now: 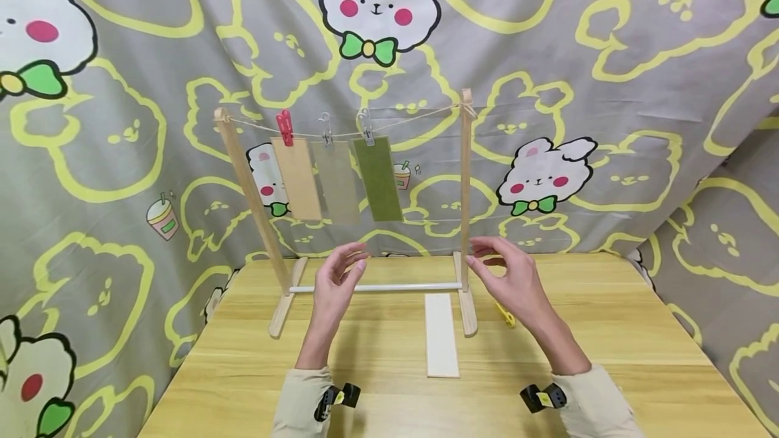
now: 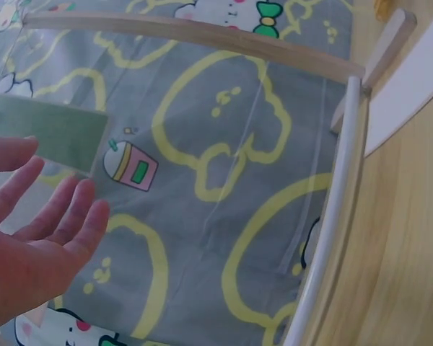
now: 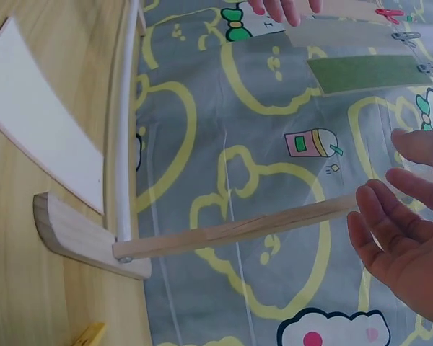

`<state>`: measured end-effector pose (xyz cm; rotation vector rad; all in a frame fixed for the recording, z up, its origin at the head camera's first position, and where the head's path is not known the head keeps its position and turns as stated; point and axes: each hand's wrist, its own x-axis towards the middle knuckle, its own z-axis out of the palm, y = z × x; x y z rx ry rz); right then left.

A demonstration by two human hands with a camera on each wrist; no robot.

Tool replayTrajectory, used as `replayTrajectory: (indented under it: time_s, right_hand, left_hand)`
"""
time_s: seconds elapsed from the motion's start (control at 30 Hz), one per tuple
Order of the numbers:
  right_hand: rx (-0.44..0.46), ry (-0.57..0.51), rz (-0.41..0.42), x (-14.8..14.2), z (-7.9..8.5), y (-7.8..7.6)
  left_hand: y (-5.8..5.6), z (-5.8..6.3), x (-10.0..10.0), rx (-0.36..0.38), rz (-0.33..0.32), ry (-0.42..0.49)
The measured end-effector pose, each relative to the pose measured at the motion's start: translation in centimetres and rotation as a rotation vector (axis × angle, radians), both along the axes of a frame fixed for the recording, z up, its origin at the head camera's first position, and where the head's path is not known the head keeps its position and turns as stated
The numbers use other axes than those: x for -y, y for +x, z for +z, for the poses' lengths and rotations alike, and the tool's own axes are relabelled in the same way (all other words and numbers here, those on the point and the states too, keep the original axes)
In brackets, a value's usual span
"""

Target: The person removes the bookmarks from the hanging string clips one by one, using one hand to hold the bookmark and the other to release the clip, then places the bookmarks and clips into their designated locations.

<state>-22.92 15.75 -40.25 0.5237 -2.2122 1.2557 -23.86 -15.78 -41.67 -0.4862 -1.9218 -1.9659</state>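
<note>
My left hand (image 1: 336, 281) hovers in front of a wooden stand, fingers loosely bent and holding nothing. Beside the stand's right post (image 1: 465, 195) is my right hand (image 1: 510, 279), also holding nothing, its fingers relaxed; whether it touches the post I cannot tell. From a string between the posts hang a peach strip (image 1: 297, 178) on a red clothespin (image 1: 284, 128), a grey strip (image 1: 339, 184) on a grey clothespin (image 1: 326, 130), and a green strip (image 1: 379, 181) on another grey clothespin (image 1: 366, 128). A white strip (image 1: 441, 335) lies flat on the table between my hands.
Partly hidden behind my right forearm, a small yellow object (image 1: 506, 315), perhaps a clothespin, lies on the wooden table (image 1: 389, 357). A white rod (image 1: 402, 286) joins the stand's two feet low down. A cartoon-patterned curtain (image 1: 548, 107) hangs behind.
</note>
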Motion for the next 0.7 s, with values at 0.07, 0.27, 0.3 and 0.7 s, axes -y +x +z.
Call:
replayTrajectory:
  time_s: [0.07, 0.27, 0.3, 0.7]
  right_hand:
    - [-0.008, -0.004, 0.005, 0.2, 0.2, -0.1]
    - [-0.041, -0.011, 0.008, 0.7, 0.8, -0.3]
    - [-0.045, -0.011, 0.008, 0.8, 0.9, -0.4]
    - [-0.114, 0.012, 0.039, 1.4, 2.1, -1.0]
  left_hand:
    - [-0.1, 0.1, 0.0, -0.003, 0.004, 0.003]
    - [-0.4, 0.5, -0.1, -0.022, 0.024, 0.003]
    - [-0.5, 0.6, -0.2, -0.022, 0.027, 0.003]
    - [-1.3, 1.4, -0.6, -0.068, 0.07, 0.037]
